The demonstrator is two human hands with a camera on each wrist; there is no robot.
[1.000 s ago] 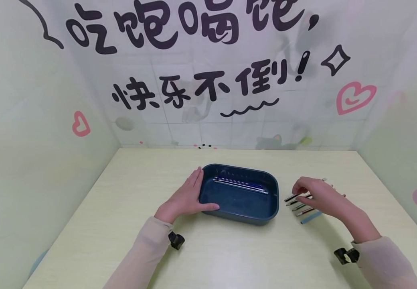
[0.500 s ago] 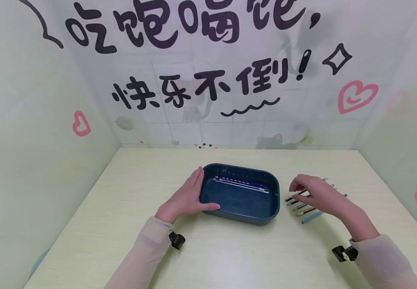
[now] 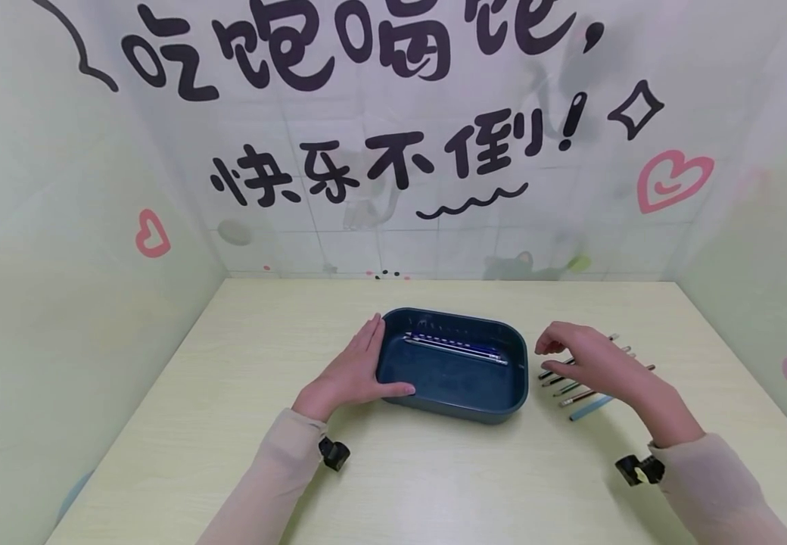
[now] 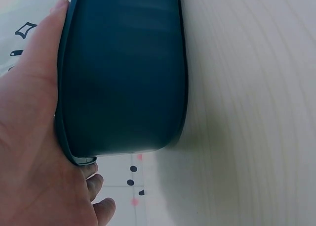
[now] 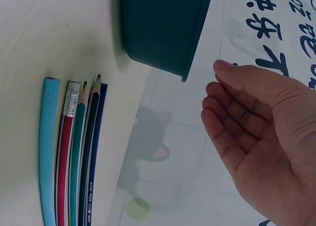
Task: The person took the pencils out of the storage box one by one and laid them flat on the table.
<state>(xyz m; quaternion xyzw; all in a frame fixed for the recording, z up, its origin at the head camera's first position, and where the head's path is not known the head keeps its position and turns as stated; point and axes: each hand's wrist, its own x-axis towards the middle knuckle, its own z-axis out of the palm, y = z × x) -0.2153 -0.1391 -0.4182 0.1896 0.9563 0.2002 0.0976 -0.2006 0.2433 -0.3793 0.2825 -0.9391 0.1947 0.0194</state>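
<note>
A dark blue-green plastic bin (image 3: pixel 448 412) stands mid-table with several pencils (image 3: pixel 455 350) lying inside along its far side. My left hand (image 3: pixel 349 375) rests against the bin's left end, its fingers straight along the outside and the thumb over the near rim. In the left wrist view, that hand (image 4: pixel 39 122) lies along the bin's rim (image 4: pixel 63 87). My right hand (image 3: pixel 591 359) hovers above a row of pencils right of the bin. The right wrist view shows this hand (image 5: pixel 266 132) with loosely bent fingers, holding nothing.
On the table, the row includes a light blue flat stick (image 5: pixel 48 147), a red pencil (image 5: pixel 64 157) with its eraser end toward the bin, a green pencil (image 5: pixel 78 152) and two dark ones. A printed cloth wall (image 3: pixel 366 250) stands behind the table.
My right hand has shifted a little left and away from me over the row, toward the bin. The left hand, bin and pencils have stayed in place.
</note>
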